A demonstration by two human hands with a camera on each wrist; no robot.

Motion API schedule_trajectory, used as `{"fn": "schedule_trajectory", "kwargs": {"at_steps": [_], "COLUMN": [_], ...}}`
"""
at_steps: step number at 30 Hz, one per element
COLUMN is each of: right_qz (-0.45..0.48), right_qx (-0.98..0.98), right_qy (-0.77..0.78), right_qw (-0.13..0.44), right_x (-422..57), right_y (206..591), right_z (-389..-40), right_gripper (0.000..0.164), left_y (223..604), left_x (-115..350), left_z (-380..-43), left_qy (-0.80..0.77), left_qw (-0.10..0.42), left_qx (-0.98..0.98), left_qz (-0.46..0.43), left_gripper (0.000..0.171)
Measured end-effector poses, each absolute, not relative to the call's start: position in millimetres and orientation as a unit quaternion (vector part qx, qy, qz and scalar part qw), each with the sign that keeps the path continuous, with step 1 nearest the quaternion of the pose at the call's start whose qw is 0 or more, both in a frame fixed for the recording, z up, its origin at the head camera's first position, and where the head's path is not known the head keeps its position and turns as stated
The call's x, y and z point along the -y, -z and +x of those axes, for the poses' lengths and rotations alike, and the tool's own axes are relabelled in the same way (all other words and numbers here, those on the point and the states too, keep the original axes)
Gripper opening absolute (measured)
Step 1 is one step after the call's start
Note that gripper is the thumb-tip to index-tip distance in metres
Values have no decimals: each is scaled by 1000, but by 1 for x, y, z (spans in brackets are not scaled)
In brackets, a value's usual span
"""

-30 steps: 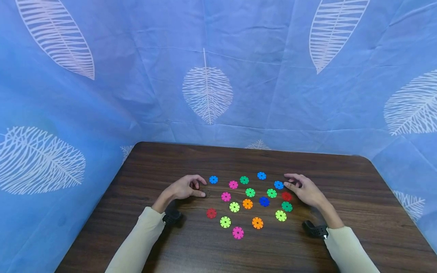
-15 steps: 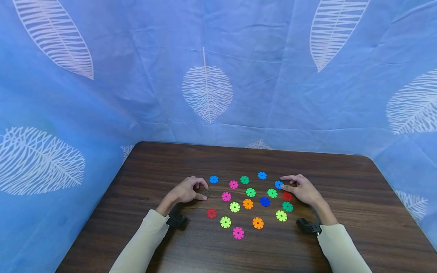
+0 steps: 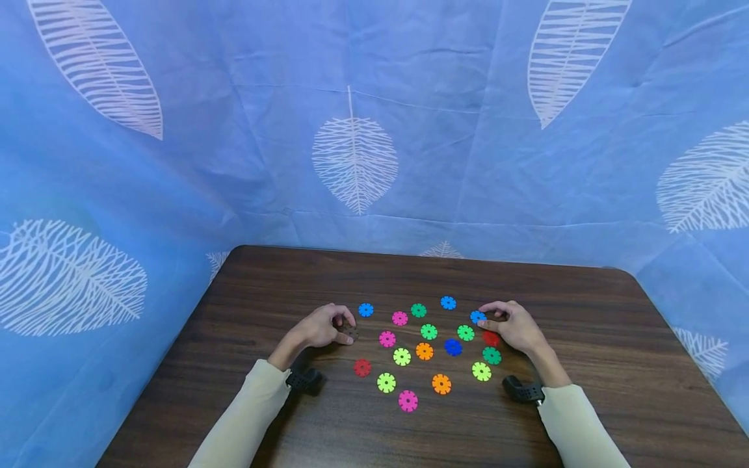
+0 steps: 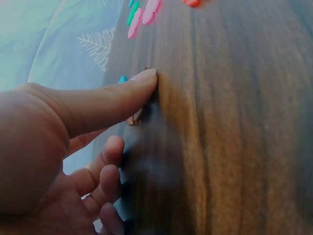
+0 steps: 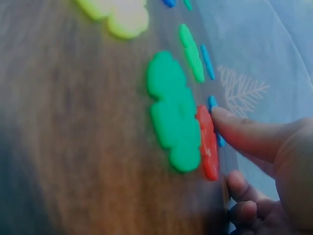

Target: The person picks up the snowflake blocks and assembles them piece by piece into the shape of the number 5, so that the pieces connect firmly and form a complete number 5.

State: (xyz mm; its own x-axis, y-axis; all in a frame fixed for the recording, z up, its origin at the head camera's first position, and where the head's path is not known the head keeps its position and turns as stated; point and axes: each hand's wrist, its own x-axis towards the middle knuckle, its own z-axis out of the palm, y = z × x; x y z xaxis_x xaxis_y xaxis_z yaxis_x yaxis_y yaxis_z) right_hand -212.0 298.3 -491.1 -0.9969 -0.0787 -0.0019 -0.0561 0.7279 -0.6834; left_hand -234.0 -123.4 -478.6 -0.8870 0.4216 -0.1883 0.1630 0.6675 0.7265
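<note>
My left hand reaches in from the left, thumb and index finger curled round the edges of a brown notched disc that nearly matches the table. In the left wrist view the thumb hides most of that disc. On the right, my right hand pinches a light blue notched disc between thumb and index finger. The right wrist view shows its thumb tip against the thin blue edge. A red disc lies just below this hand, partly covered by it.
Several more notched discs lie flat between the hands, among them a dark blue one, an orange one and a pink one. Behind the dark wooden table hangs a blue leaf-print cloth.
My right hand has moved left, its thumb and index finger coming round the light blue disc. My left hand has shifted slightly, its fingers settling round the brown disc. The other discs stay put.
</note>
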Motion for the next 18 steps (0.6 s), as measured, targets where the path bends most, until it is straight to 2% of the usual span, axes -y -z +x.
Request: {"fn": "schedule_trajectory", "kwargs": {"at_steps": [6,18], "right_qz": [-22,16], "right_qx": [-930,-903], "right_qy": [365,429], "right_qw": [32,18], "right_x": [-296,-289], "right_y": [490,482], "right_z": [-211,-210], "right_gripper": [25,23], "left_y": [480,479], "left_x": [125,127], "left_z": [-232,-230], "left_qy": [-399,-426], "left_qw": [160,107], "left_qx": [-887,-880], "left_qz": [166,182], "left_gripper": [24,11]}}
